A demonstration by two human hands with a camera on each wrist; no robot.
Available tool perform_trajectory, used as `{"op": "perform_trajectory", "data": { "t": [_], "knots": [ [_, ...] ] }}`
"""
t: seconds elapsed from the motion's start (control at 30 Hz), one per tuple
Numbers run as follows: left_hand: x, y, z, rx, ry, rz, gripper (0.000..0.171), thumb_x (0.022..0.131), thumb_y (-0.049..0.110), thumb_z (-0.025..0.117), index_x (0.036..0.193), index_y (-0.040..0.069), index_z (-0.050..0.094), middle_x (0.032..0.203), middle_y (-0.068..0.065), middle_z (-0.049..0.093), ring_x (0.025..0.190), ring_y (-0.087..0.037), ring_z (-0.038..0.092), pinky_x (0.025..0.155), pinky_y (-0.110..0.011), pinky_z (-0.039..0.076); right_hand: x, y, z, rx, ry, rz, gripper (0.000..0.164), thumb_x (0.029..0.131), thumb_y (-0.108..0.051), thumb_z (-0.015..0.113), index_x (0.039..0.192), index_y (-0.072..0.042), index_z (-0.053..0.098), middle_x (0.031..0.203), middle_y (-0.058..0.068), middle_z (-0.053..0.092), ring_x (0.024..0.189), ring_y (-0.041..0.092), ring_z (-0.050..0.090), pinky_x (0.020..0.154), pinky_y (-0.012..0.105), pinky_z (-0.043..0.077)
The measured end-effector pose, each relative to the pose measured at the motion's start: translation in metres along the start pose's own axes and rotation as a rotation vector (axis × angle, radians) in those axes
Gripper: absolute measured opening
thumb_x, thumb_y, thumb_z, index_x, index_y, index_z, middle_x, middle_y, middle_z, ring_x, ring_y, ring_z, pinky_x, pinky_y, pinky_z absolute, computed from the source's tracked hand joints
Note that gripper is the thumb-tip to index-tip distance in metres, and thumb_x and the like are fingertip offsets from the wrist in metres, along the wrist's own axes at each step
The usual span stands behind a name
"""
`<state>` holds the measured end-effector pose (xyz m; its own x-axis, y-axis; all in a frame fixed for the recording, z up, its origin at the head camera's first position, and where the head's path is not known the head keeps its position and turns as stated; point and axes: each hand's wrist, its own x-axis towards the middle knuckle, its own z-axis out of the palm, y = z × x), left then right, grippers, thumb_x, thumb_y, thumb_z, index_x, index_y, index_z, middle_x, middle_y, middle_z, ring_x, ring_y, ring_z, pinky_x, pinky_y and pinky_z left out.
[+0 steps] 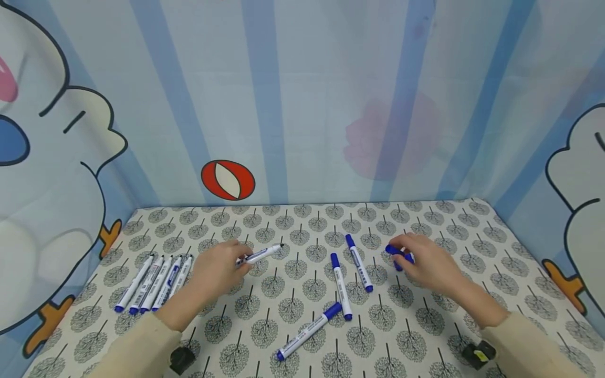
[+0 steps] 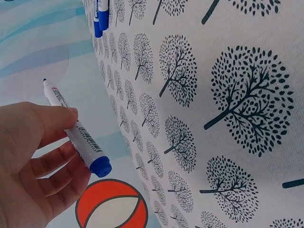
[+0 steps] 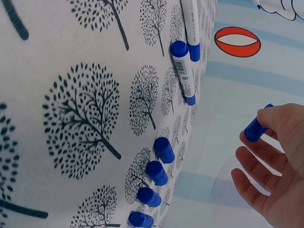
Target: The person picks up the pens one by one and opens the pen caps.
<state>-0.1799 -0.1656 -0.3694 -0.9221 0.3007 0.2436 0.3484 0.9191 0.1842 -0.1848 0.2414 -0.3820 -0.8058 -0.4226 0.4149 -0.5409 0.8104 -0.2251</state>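
Observation:
My left hand (image 1: 215, 270) pinches an uncapped whiteboard marker (image 1: 261, 254) between thumb and fingers. In the left wrist view the white barrel of this marker (image 2: 84, 137) tilts, dark tip up and blue end down. Over on the right, my right hand (image 1: 427, 262) pinches a blue marker cap (image 3: 255, 129) above the table. Several more blue caps (image 3: 156, 172) lie in a row on the cloth near that hand, mostly hidden behind it in the head view. Between the hands lie three capped markers, one far (image 1: 361, 268), one middle (image 1: 341, 286) and one near (image 1: 309, 332).
Left of my left hand, several uncapped markers (image 1: 153, 283) lie side by side with their tips pointing away. A cloth with tree prints (image 1: 264, 336) covers the table. Behind it hangs a striped blue curtain (image 1: 321, 105) with a red ball print (image 1: 228, 180).

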Motion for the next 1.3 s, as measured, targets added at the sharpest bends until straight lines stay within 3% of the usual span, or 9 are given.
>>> {"op": "perform_trajectory", "data": {
  "t": [0.33, 0.77, 1.3],
  "knots": [
    [0.000, -0.011, -0.007, -0.003, -0.002, -0.076, 0.024, 0.076, 0.019, 0.073, 0.098, 0.012, 0.068, 0.087, -0.002, 0.062, 0.061, -0.013, 0.054, 0.043, -0.021, 0.038, -0.002, 0.007, -0.006, -0.027, 0.048, 0.013, 0.026, 0.078, -0.009, 0.070, 0.102, -0.006, 0.062, 0.093, 0.005, 0.062, 0.078, 0.019, 0.061, 0.058, 0.026, 0.050],
    [-0.004, -0.030, -0.015, -0.048, -0.048, -0.195, 0.021, 0.078, 0.019, 0.069, 0.096, 0.008, 0.068, 0.081, -0.003, 0.060, 0.053, -0.013, 0.048, 0.040, -0.025, 0.038, -0.003, 0.017, -0.012, -0.017, 0.034, 0.065, 0.030, 0.080, -0.007, 0.066, 0.109, -0.002, 0.058, 0.091, 0.006, 0.063, 0.077, 0.021, 0.060, 0.061, 0.032, 0.051],
    [-0.015, -0.050, -0.015, -0.055, -0.026, -0.238, 0.027, 0.079, 0.019, 0.068, 0.102, 0.005, 0.065, 0.078, -0.006, 0.061, 0.055, -0.014, 0.048, 0.042, -0.026, 0.038, -0.010, 0.028, -0.017, -0.009, 0.079, 0.095, 0.029, 0.079, -0.006, 0.067, 0.106, -0.002, 0.058, 0.091, 0.009, 0.064, 0.076, 0.024, 0.062, 0.060, 0.036, 0.052]
  ]
}}
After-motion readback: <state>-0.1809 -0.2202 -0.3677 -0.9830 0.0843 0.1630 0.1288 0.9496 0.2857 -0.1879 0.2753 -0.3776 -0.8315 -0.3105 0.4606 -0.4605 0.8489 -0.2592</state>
